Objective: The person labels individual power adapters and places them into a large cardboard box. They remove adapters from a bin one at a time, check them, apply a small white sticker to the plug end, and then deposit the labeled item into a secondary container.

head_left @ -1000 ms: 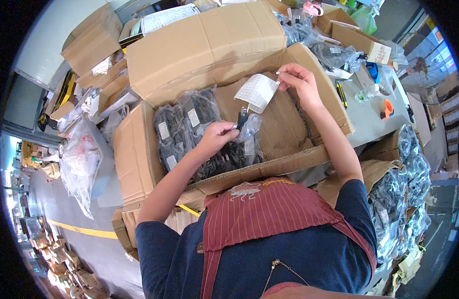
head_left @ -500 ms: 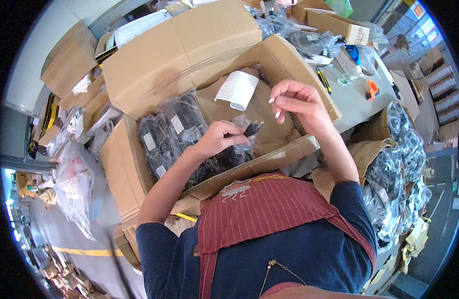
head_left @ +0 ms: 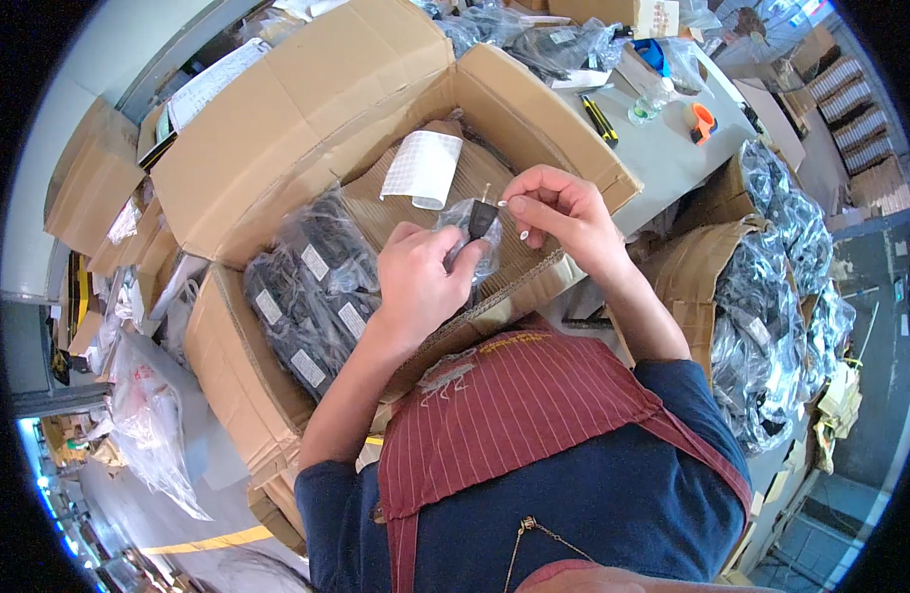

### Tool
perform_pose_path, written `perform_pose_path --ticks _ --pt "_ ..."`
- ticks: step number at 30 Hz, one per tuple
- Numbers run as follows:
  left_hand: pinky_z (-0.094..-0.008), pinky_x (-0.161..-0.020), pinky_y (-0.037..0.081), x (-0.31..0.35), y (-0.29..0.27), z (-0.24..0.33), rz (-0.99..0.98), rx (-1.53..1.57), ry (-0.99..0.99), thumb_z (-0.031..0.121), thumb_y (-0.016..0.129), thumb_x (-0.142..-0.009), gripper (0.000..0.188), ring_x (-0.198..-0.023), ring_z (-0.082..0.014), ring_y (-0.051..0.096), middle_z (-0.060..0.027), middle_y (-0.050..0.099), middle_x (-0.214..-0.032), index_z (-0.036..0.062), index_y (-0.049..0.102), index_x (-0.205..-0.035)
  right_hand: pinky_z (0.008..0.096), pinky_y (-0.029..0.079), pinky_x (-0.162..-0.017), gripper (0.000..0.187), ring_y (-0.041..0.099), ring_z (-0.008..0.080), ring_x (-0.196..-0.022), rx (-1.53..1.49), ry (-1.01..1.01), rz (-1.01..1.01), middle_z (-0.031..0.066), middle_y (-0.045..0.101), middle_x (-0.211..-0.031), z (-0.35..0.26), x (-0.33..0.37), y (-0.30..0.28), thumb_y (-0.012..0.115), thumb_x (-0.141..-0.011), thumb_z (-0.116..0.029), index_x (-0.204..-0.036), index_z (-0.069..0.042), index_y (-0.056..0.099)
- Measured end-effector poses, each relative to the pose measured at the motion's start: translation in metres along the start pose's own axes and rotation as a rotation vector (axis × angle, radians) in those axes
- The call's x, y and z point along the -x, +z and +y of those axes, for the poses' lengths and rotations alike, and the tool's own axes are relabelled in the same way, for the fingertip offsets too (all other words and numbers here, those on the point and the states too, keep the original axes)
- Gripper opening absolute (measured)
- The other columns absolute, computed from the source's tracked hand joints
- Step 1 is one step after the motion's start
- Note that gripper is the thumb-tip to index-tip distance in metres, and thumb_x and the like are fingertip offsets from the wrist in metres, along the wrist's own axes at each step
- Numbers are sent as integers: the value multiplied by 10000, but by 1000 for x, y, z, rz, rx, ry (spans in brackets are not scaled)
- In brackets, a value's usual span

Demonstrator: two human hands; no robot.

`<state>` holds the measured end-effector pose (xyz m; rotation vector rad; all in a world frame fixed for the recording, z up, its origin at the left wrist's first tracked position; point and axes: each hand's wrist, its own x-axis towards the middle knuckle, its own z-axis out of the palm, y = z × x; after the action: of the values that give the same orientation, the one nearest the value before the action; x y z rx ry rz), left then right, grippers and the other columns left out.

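My left hand (head_left: 422, 272) is closed on a black power plug (head_left: 482, 221), whose metal prongs point up and away from me. Clear plastic wrap bunches around the plug below the fingers. Just right of the prongs, my right hand (head_left: 559, 212) is pinched. Small white spots show at its fingertips; whether they are stickers or nails I cannot tell. Both hands are over an open cardboard box (head_left: 306, 114). Inside, a curled white sheet of small labels (head_left: 422, 168) lies on corrugated cardboard, and bagged black goods with white labels (head_left: 316, 262) fill the left part.
On the grey table (head_left: 662, 148) to the right lie an orange tape roll (head_left: 701, 123), a yellow-black cutter (head_left: 600, 121) and a small clear bottle (head_left: 652, 102). Another box with bagged black goods (head_left: 761, 306) stands at my right. A plastic bag (head_left: 148, 415) hangs at the left.
My left hand has turned, and the plug now stands upright with its prongs up. My right hand has come close to the prongs. The whole view has shifted a little.
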<state>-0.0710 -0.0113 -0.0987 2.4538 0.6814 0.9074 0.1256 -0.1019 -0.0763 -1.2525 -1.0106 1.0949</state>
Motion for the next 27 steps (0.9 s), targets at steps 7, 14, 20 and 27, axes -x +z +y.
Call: perform_pose_path --ticks 7,14,20,27 --pt "-391 -600 461 3 2 2 6 -57 -41 200 801 -762 204 -632 -284 568 -95 602 -612 51 664 -738 223 471 -608 116 565 43 -683 212 -82 143 -4 629 -790 4 10 14 623 -947 -95 -997 7 648" --pt "-389 -631 466 6 4 3 -14 -68 -64 224 787 -776 215 -628 -294 570 -95 604 -617 54 662 -735 297 519 -637 122 649 153 -671 490 -256 190 124 680 -815 17 3 22 669 -890 -88 -985 -13 653" --pt "-399 -642 466 7 5 1 -3 -77 -40 220 780 -778 201 -626 -301 571 -99 607 -613 53 673 -746 344 534 -620 114 686 260 -681 640 -373 240 130 675 -787 18 3 29 683 -856 -81 -952 -35 644" --pt "-399 -645 473 8 4 1 -20 -76 -54 213 776 -777 180 -634 -302 583 -95 613 -609 56 689 -759 352 537 -607 114 687 276 -685 693 -397 239 124 672 -772 19 4 31 690 -841 -82 -933 -44 632"
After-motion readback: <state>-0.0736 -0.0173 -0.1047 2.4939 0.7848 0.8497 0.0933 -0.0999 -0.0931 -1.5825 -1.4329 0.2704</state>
